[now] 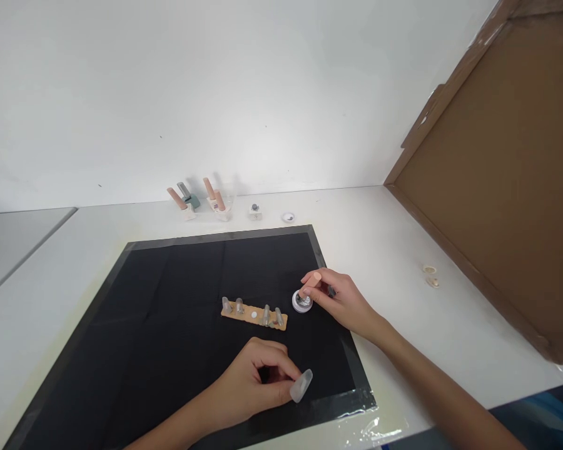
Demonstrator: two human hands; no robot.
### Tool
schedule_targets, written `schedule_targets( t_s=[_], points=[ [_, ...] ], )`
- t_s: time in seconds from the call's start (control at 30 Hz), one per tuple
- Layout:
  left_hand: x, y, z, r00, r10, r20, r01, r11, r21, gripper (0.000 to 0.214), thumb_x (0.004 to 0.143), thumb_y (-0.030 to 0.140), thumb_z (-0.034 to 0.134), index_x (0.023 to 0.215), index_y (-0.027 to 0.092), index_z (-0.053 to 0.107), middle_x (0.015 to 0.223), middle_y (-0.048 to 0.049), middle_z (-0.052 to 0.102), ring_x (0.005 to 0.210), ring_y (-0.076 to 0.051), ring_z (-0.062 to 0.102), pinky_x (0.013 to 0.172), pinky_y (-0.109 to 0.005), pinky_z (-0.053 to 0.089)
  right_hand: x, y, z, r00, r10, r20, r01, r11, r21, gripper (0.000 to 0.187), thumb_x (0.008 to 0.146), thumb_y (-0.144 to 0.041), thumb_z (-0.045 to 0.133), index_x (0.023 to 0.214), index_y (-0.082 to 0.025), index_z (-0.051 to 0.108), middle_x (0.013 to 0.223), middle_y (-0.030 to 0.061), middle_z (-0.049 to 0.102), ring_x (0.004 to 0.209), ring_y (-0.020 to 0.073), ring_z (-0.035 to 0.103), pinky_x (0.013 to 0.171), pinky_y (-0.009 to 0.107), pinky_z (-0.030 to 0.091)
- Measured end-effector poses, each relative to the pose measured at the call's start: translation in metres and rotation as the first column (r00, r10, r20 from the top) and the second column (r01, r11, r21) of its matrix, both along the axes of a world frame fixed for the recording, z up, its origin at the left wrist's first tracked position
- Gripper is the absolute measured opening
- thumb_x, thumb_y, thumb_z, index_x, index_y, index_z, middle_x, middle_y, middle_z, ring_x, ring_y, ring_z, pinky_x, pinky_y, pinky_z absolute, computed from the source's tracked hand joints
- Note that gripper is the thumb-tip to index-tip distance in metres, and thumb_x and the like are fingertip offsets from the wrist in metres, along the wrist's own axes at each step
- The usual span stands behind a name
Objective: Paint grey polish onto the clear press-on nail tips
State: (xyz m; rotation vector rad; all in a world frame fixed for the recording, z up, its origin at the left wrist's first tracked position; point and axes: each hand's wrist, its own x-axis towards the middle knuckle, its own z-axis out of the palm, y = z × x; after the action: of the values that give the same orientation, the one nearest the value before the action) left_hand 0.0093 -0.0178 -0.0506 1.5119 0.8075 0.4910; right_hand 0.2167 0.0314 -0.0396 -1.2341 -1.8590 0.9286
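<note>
My left hand (263,378) pinches a translucent false nail (301,385) between thumb and fingertips, low over the black mat (187,294). In my right hand (340,297) is a nail polish brush by its pink cap (315,279), the lower end at a small round white pot (302,306) with silvery contents. The brush tip is too small to make out. Between the hands lies a tan display strip (251,317) bearing several upright false nails (266,314) and a white dot in its middle.
Several nail polish bottles (184,206) stand along the back wall, with a small square jar (254,211) and a shallow white dish (288,217) to their right. Two small pale round items (430,275) lie at the right, beside a large upright cardboard panel (511,169).
</note>
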Motion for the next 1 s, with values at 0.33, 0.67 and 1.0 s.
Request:
schedule_targets(
  t_s=[0.33, 0.67, 1.0],
  points=[
    [0.0004, 0.0004, 0.0000, 1.000, 0.001, -0.003, -0.001, 1.000, 0.003, 0.018, 0.072, 0.027, 0.067, 0.069, 0.011, 0.076, 0.056, 0.0001, 0.051, 0.050, -0.008, 0.041, 0.047, -0.021, 0.030, -0.0017, 0.0015, -0.0044, 1.000, -0.009, -0.023, 0.008, 1.000, -0.023, 0.014, 0.087, -0.026, 0.055, 0.075, -0.020, 0.059, 0.086, 0.0025, 0.064, 0.064, 0.0131, 0.052, 0.058, 0.025, 0.040],
    [0.0001, 0.0001, -0.0004, 1.000, 0.004, -0.009, -0.004, 1.000, -0.004, 0.020, 0.073, 0.030, 0.068, 0.069, 0.012, 0.076, 0.056, -0.0004, 0.052, 0.050, -0.008, 0.042, 0.047, -0.022, 0.030, -0.0029, 0.0007, -0.0042, 0.998, 0.024, -0.057, -0.026, 0.999, -0.025, 0.013, 0.088, -0.027, 0.053, 0.082, -0.021, 0.063, 0.089, 0.0027, 0.066, 0.073, 0.0153, 0.058, 0.062, 0.026, 0.043],
    [0.0004, 0.0003, 0.0000, 1.000, 0.003, -0.012, -0.003, 1.000, 0.003, 0.018, 0.072, 0.028, 0.068, 0.070, 0.013, 0.076, 0.056, 0.0002, 0.052, 0.051, -0.008, 0.042, 0.048, -0.021, 0.030, -0.0020, 0.0013, -0.0057, 1.000, 0.020, -0.017, -0.021, 1.000, -0.012, 0.014, 0.088, -0.028, 0.053, 0.080, -0.020, 0.061, 0.088, 0.0030, 0.065, 0.069, 0.0146, 0.056, 0.060, 0.025, 0.043]
  ],
)
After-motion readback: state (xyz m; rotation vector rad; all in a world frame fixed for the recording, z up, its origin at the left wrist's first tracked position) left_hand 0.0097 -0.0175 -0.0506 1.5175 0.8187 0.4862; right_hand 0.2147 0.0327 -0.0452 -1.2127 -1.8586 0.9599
